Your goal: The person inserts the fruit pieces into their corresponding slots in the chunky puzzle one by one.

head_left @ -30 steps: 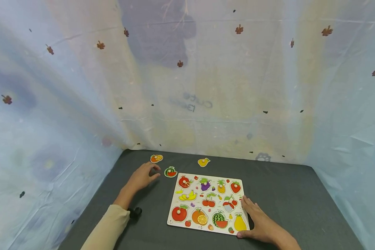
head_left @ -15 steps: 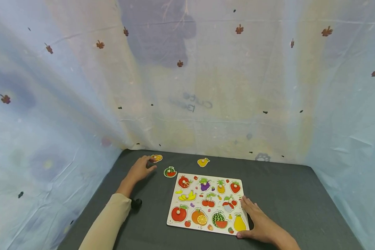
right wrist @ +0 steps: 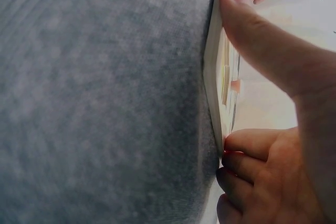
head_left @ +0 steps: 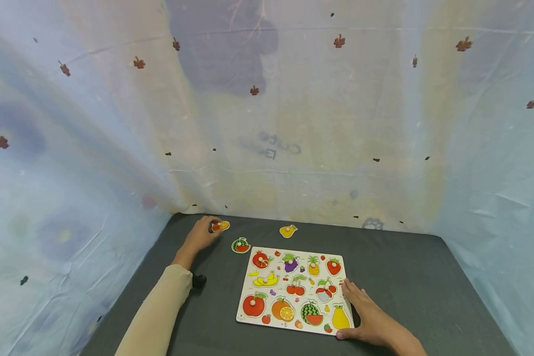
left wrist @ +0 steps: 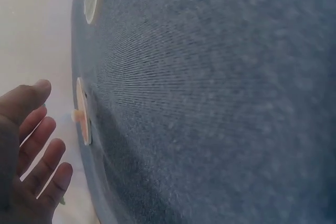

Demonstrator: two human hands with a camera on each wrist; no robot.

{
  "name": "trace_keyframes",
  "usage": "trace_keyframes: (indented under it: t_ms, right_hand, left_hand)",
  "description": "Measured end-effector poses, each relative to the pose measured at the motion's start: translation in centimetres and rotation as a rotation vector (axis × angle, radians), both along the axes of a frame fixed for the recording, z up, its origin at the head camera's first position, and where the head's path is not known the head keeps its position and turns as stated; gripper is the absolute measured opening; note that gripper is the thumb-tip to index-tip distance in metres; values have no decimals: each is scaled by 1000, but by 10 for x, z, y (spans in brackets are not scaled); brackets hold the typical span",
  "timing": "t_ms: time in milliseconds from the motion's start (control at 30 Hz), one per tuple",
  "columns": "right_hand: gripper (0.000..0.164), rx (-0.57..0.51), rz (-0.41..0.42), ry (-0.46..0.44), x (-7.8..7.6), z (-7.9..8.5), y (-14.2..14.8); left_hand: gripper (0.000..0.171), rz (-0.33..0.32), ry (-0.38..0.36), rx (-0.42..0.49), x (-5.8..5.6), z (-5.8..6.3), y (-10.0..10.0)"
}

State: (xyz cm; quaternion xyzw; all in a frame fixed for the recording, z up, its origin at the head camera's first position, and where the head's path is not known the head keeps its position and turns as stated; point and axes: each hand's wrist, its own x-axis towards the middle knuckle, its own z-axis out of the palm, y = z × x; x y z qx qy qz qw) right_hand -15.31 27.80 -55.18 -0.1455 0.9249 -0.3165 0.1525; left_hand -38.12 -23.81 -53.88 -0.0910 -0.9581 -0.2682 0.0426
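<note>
My left hand (head_left: 201, 235) is at an orange puzzle piece (head_left: 224, 225) with a small knob, its fingers partly covering the piece. In the left wrist view, the thumb and fingers are spread apart near a knobbed piece (left wrist: 84, 121), with a gap between them. A watermelon piece (head_left: 241, 248) lies nearer, beside the board. My right hand (head_left: 374, 319) rests against the right side of a white fruit puzzle board (head_left: 247, 291). Its thumb touches the near corner and its extended fingers the right edge. Fruit pictures, several with knobs, cover the board.
A yellow pear piece (head_left: 288, 232) lies behind the board. Dark grey cloth (head_left: 396, 277) covers the table. A pale patterned curtain (head_left: 311, 188) hangs along the back and both sides.
My left hand has moved away from me, from beside the watermelon piece to the orange piece, whose left part it now covers. The right hand stays against the board.
</note>
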Motion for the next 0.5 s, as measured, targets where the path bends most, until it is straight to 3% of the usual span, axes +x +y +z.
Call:
trace_keyframes:
  t_ms: [133,500]
  right_hand:
    - [130,-5,6,-3,1,1,0]
    - [130,4,-2,3,0,1,0]
  left_hand:
    - [44,35,-30,-8,-7,-3,-1]
    - [44,53,-61,-44,-15,-6,0]
